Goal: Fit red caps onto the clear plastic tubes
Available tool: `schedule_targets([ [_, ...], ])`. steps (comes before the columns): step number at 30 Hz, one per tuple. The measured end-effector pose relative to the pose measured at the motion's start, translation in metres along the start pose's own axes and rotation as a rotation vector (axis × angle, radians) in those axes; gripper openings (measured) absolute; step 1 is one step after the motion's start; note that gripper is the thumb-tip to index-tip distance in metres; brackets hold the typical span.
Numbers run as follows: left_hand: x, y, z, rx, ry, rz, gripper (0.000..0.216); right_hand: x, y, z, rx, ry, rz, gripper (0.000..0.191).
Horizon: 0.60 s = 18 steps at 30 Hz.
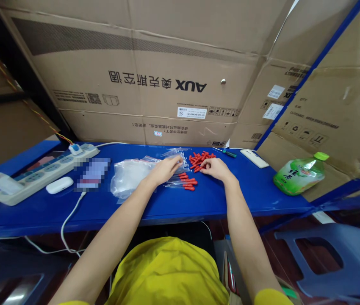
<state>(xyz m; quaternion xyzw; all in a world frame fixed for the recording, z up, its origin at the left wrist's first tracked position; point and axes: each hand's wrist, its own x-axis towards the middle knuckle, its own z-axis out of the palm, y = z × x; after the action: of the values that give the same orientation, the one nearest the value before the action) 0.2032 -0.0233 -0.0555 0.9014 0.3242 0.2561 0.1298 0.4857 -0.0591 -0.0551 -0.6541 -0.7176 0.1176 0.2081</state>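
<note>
My left hand (pixel 166 168) rests on a row of clear thin tubes with red caps (pixel 184 181) lying on the blue shelf (pixel 199 199). Its fingers are curled over the uncapped clear tubes (pixel 176 153), seemingly pinching one. My right hand (pixel 215 167) reaches into a loose pile of red caps (pixel 200 159), fingers bent together at the pile's near edge; what they pinch is too small to make out. A heap of small clear plastic bags (pixel 129 176) lies just left of my left hand.
A white power strip (pixel 43 171), a white earbud case (pixel 59 184) and a phone (pixel 92 173) lie at the left. A green-handled tool (pixel 230 153), a white remote-like device (pixel 254 158) and a green bottle (pixel 299 173) lie at the right. Cardboard boxes (pixel 154 76) wall the back. A blue plastic stool (pixel 335 258) stands at lower right.
</note>
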Motion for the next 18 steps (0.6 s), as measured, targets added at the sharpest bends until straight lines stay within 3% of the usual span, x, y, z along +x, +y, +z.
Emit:
schedule_targets([
  [3, 0.0, 0.002, 0.0, 0.01, -0.007, -0.074, 0.027, 0.001, 0.001, 0.001, -0.009, 0.033, -0.033, 0.005],
  [7, 0.001, -0.003, 0.003, -0.009, 0.02, -0.059, 0.028, 0.003, 0.003, 0.004, 0.067, 0.169, -0.116, 0.009],
  [13, 0.003, -0.006, 0.007, -0.019, 0.011, -0.01, 0.032, 0.006, -0.015, 0.008, 0.318, 0.4, -0.3, 0.037],
  [16, 0.003, -0.004, 0.006, 0.006, 0.014, -0.027, 0.032, 0.004, -0.031, 0.014, 0.411, 0.401, -0.381, 0.021],
  [18, 0.002, -0.002, 0.006, 0.028, 0.01, -0.056, 0.032, 0.003, -0.04, 0.019, 0.523, 0.389, -0.353, 0.021],
])
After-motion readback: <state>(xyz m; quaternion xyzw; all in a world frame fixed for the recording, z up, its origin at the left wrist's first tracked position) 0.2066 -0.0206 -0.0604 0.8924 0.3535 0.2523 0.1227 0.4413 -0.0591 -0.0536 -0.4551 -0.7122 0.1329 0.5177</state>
